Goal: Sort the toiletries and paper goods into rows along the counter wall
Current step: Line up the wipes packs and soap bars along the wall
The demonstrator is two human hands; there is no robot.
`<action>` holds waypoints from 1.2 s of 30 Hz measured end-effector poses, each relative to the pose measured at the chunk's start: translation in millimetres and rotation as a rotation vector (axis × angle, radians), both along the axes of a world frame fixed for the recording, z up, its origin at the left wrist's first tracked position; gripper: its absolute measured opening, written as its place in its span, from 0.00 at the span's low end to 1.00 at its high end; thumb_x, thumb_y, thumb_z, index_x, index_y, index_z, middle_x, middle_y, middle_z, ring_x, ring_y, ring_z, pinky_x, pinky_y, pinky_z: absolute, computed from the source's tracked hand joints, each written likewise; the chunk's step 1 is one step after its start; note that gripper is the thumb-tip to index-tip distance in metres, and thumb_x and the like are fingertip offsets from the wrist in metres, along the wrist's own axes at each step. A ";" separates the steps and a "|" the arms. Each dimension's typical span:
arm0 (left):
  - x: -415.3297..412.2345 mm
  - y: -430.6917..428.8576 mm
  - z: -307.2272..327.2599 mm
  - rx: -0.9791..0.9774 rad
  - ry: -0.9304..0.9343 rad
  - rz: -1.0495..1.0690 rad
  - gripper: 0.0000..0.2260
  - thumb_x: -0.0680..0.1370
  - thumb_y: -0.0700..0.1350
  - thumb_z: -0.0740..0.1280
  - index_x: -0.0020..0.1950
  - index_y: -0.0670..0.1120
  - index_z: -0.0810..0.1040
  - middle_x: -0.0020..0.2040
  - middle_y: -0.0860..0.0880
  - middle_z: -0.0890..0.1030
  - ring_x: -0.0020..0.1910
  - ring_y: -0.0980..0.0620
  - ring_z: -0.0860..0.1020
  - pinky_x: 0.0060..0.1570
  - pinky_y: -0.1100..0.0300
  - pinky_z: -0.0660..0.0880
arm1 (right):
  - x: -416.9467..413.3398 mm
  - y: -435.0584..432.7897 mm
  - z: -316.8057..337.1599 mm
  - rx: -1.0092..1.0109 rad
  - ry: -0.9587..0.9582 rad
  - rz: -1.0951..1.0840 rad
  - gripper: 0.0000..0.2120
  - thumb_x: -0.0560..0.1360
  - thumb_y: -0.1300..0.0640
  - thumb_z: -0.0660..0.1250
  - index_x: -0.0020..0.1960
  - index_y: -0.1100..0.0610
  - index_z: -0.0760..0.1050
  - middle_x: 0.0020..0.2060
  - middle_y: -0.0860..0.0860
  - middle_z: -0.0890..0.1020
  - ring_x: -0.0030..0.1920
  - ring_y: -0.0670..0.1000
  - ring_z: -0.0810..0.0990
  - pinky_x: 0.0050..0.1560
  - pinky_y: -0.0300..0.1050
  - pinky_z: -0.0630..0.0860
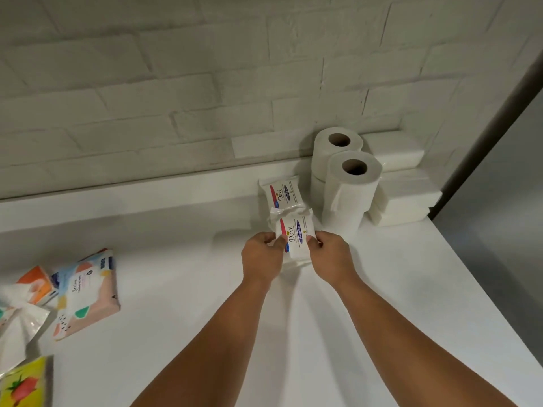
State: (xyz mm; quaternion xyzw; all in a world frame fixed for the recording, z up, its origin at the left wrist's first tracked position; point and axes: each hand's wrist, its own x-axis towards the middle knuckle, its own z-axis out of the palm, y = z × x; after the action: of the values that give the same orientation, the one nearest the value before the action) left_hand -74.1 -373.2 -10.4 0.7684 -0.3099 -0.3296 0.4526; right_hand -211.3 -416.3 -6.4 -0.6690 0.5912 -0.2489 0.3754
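White on white everywhere here, so squint a bit. The left hand (263, 254) and right hand (332, 251) are both on the near Dove pack (295, 235), each pinching one side of it with thumb and fingertips. It's lined up just in front of the far Dove pack (282, 193), and the two look like they touch end to end. That makes a short row running out from the brick wall (176, 98). Can't tell if the near one is flat on the bench (191, 289) or held a hair above it.

Progress, as I read it: the right corner looks sorted. Two toilet rolls (349, 195) stand upright one behind the other, right beside the soap, and the napkin stacks (408, 201) sit behind them in the corner.

What's left is the heap at the far left, well away from the rows: a patterned pack (88, 292), an orange pack (36, 282), a crinkly white pack (17, 321) and a yellow pack (26, 383) with a strawberry on it. None of those are lined up yet. So I'd say roughly halfway, maybe a bit past, with the soap row nearly finished.
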 end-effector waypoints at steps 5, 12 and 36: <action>-3.7 -3.2 -2.5 0.006 0.038 0.030 0.08 0.78 0.49 0.69 0.44 0.46 0.83 0.37 0.56 0.83 0.35 0.58 0.78 0.29 0.72 0.67 | 2.9 -5.1 0.0 0.005 -0.029 0.031 0.14 0.82 0.55 0.59 0.61 0.55 0.80 0.55 0.53 0.84 0.46 0.50 0.80 0.45 0.37 0.76; -2.5 -6.5 -0.2 0.017 0.031 0.016 0.09 0.79 0.48 0.69 0.44 0.45 0.82 0.39 0.54 0.84 0.36 0.56 0.79 0.29 0.71 0.68 | 4.5 -9.3 2.4 0.033 -0.032 0.042 0.15 0.82 0.55 0.58 0.63 0.54 0.79 0.56 0.53 0.84 0.50 0.53 0.81 0.49 0.41 0.77; 45.8 73.9 59.5 -0.165 -0.074 -0.183 0.16 0.79 0.48 0.68 0.66 0.48 0.77 0.60 0.55 0.80 0.57 0.54 0.79 0.58 0.62 0.74 | 41.8 80.8 50.5 -0.316 0.054 -0.048 0.19 0.77 0.54 0.65 0.67 0.56 0.73 0.70 0.52 0.72 0.67 0.53 0.73 0.65 0.47 0.73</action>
State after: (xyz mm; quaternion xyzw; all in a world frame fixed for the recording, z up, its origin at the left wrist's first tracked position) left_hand -28.4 -299.2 49.1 0.7086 -0.4211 -0.3143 0.4709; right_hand -169.5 -335.4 44.1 -0.7121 0.5702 -0.3295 0.2433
